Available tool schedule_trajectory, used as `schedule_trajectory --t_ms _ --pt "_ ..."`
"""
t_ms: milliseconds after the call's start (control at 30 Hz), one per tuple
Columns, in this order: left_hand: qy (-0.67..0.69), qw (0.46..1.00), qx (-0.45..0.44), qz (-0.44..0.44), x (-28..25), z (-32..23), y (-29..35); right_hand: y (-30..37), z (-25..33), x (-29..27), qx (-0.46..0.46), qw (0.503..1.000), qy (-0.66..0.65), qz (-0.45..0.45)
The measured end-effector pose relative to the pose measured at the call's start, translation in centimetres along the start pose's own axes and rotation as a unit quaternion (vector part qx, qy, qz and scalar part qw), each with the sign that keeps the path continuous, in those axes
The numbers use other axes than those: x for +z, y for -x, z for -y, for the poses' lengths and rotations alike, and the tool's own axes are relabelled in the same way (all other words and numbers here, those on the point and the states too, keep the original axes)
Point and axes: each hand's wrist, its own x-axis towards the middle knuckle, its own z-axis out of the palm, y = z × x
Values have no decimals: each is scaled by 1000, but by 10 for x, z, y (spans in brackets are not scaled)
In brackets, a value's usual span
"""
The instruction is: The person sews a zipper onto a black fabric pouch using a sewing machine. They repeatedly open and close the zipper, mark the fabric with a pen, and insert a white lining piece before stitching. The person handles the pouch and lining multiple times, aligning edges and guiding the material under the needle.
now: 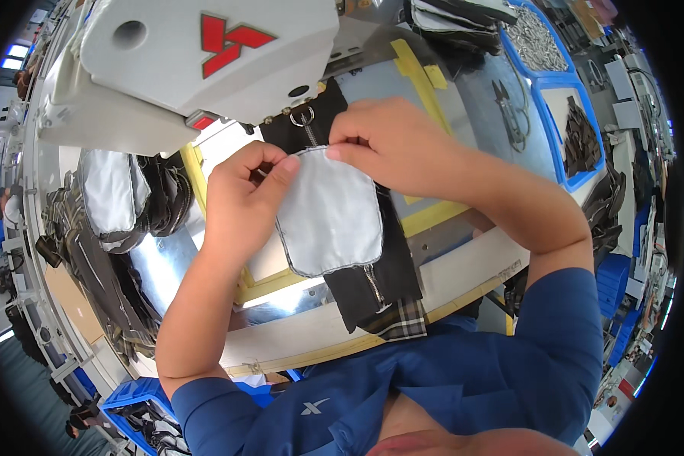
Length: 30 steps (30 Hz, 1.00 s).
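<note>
Pale fabric panel [334,220] pinched along its far edge by both hands

The left hand [243,194] and the right hand [395,148] both grasp the pale fabric panel, each with the thumb on the near face and bent fingers behind the edge. The two pinches sit close together, with a short stretch of edge between them. From this grip the panel hangs toward the person, its rounded lower end farthest from the fingers, over a black cloth piece [400,262] that shows along its right side and below it.

On the person's side of the grip, past the panel's lower end, a metal zipper [373,285] runs down the black cloth, and a plaid cloth [406,321] shows beneath. Just beyond the grip lies a metal ring [302,116]. Farther beyond and to the left looms a white machine head [152,99] with a red emblem.

Well left of the grip stands a stack of pale pieces [108,194] edged in dark stitching. Right of the grip, past a strip of yellow tape [437,216], a pair of snips [511,118] lies on the table. Farther right are a blue tray of metal parts [504,42] and a blue tray of dark pieces [546,125].
</note>
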Motion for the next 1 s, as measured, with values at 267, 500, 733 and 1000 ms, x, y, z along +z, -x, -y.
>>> schedule_trajectory --t_ms 267,500,733,1000 --pt "13 996 35 -80 3 19 -8 -28 6 12 66 997 -27 6" --pt "-160 977 -137 -3 -10 -15 -43 -51 -10 0 87 996 19 26" --pt "-182 977 93 -62 -8 20 -62 -62 -39 6 40 997 65 3" --pt "-231 961 145 -40 -15 45 -71 -75 -35 -7 70 994 49 71"
